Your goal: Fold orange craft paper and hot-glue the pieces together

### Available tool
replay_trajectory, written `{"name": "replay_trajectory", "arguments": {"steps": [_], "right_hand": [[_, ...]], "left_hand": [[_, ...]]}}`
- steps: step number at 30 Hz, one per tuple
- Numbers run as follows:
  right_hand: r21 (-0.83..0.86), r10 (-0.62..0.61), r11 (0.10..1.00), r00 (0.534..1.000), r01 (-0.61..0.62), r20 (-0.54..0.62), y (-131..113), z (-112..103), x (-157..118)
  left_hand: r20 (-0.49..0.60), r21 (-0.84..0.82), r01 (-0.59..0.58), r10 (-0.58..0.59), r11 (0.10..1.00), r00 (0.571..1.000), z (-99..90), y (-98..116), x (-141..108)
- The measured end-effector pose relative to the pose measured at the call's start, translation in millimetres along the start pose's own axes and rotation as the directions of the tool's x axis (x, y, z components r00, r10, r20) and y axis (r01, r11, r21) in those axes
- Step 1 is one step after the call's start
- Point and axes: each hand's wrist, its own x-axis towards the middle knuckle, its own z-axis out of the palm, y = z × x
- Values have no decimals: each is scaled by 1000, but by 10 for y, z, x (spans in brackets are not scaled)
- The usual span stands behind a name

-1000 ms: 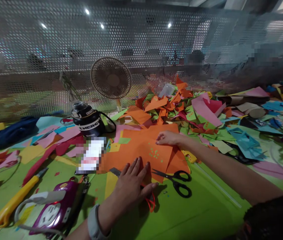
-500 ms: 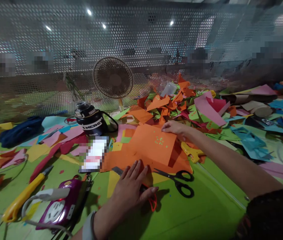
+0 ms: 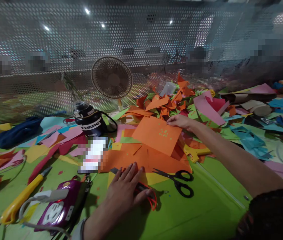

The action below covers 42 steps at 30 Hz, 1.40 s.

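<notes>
Orange card [image 3: 151, 135] with green dots sits mid-frame, tilted up off the orange sheets [image 3: 161, 162] below it. Long axis runs left to right, sloping down toward the right. Right hand [image 3: 179, 122] is the near one: it pinches the card at the upper right edge, thumb against fingers, arm coming in from lower right. Left hand [image 3: 125, 186] is lower left of the card, well apart from it: palm down, fingers spread, not clenched, fingertips at the front edge of the sheets. A black and red tool [image 3: 141, 187] lies under its thumb side; a grey flat piece shows past the fingertips, can't tell if it's the same tool. So the card lies down-left of the right hand and up-right of the left. Scissors [image 3: 173, 177] are below the card, points left toward the left hand, loops right. Glue gun [image 3: 193, 152] is just right of the card, below the right forearm, clear stick trailing to lower right across the green counter [image 3: 193, 216]. Phone [image 3: 94, 155] is left of the sheets, flask [image 3: 89, 120] behind it, paper scraps [image 3: 157, 103] heaped upper centre-right.
</notes>
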Motion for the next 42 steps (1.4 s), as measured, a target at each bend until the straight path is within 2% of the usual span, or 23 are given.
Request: {"name": "replay_trajectory", "arguments": {"steps": [7,12,19,25,30,34,38,42], "right_hand": [[35,14,999,999,-13,-36,37,-175,-4],[31,-2,1000,998,4,-58,79,-256,-31],[-35,-81,996,991,78,-105,161,-251,-35],[-165,-203,970,966,177,-160,118,-222,34],[-306,-324,914,932,264,-162,-31,-193,55],[-423,-427,843,892,333,-150,-177,-135,38],[-531,-540,747,831,400,-135,-313,-31,-9],[-624,-647,623,759,471,-73,-432,88,-97]], "left_hand": [[78,22,39,-41,999,996,-133,63,29],[61,-52,-4,8,999,998,-222,181,234],[49,-78,-45,49,996,998,-89,248,581],[8,-93,-98,99,991,995,13,244,639],[42,-92,-93,97,991,994,7,249,612],[27,-87,-79,81,993,996,-6,267,602],[44,-99,-74,79,992,996,-26,275,608],[78,-116,-79,88,990,993,-67,275,617]]}}
